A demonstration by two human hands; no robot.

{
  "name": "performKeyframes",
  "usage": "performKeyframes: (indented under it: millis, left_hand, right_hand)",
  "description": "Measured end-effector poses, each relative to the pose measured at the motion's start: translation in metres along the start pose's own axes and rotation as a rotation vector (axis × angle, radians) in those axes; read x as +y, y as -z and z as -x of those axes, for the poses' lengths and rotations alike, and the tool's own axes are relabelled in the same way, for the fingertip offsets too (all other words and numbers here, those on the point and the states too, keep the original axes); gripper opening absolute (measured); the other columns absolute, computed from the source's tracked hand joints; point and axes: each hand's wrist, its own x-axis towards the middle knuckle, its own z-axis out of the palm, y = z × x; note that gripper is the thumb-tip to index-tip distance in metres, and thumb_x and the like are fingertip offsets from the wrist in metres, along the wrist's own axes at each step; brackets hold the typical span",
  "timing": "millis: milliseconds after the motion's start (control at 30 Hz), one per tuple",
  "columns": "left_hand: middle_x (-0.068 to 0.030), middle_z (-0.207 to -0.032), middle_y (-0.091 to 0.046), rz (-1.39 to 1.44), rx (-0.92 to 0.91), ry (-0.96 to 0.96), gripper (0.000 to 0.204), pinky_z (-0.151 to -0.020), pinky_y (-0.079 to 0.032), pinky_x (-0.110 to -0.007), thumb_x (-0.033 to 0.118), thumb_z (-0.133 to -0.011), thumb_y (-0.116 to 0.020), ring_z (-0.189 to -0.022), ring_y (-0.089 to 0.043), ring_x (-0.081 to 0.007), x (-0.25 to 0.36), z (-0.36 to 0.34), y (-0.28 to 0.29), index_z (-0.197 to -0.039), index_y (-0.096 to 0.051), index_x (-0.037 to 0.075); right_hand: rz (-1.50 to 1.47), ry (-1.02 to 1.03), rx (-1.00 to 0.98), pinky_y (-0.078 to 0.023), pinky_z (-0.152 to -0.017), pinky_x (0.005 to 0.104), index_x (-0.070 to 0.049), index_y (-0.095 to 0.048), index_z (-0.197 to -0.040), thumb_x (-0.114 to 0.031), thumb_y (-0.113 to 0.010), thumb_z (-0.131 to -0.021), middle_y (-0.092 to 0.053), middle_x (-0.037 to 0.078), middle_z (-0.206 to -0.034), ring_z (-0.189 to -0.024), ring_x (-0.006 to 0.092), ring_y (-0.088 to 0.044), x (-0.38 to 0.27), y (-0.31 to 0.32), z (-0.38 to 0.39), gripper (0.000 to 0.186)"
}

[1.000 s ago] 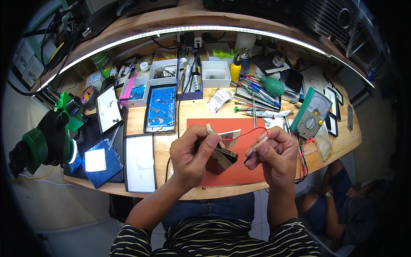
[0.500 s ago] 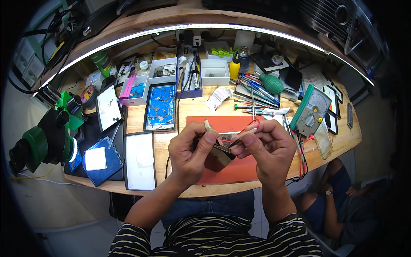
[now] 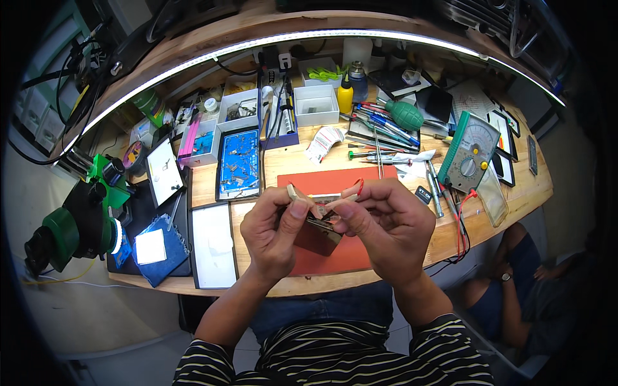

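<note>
Currently L hand [image 3: 270, 235] grasping flat box [image 3: 318, 239] over red mat [image 3: 354, 257], btwn its L & R edges; visible long edge slants toward nearby R hand [image 3: 393, 222], pinching pale strip [image 3: 334, 204] w/ red wire [image 3: 360, 186].

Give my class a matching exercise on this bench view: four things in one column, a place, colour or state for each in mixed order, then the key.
Column one
1. left hand
2. mat
3. meter
4. yellow bottle

Column two
A. just right of a white box
B. gripping a flat object
C. grey, with a green edge
D. plain orange-red

Right pairs: 1-B, 2-D, 3-C, 4-A
</note>
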Motion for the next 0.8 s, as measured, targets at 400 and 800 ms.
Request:
performKeyframes:
  millis: [400, 800]
  left_hand:
    - [-0.0099, -0.088, -0.064, 0.023, 0.031, 0.023, 0.014, -0.073, -0.050, -0.026, 0.011, -0.098, -0.055, -0.079, -0.061, -0.0120, 0.0021, 0.0004, -0.0004, -0.096, -0.057, -0.002]
    - [-0.0106, -0.090, -0.064, -0.001, 0.018, 0.052, 0.014, -0.073, -0.052, -0.025, 0.011, -0.098, -0.054, -0.080, -0.062, -0.0123, -0.0020, 0.0008, 0.0042, -0.096, -0.056, -0.002]
  right_hand:
    - [0.150, 0.099, -0.036, -0.056, -0.064, 0.0222, 0.007, -0.060, -0.097, -0.003, -0.069, -0.088, -0.070, 0.012, -0.084, -0.074, 0.0124, -0.068, -0.0010, -0.0009, -0.0027, 0.016]
    - [0.140, 0.061, -0.006, -0.056, -0.063, 0.0213, 0.004, -0.063, -0.097, -0.004, -0.072, -0.085, -0.071, 0.010, -0.085, -0.078, 0.0121, -0.070, 0.0012, -0.0008, -0.0019, 0.016]
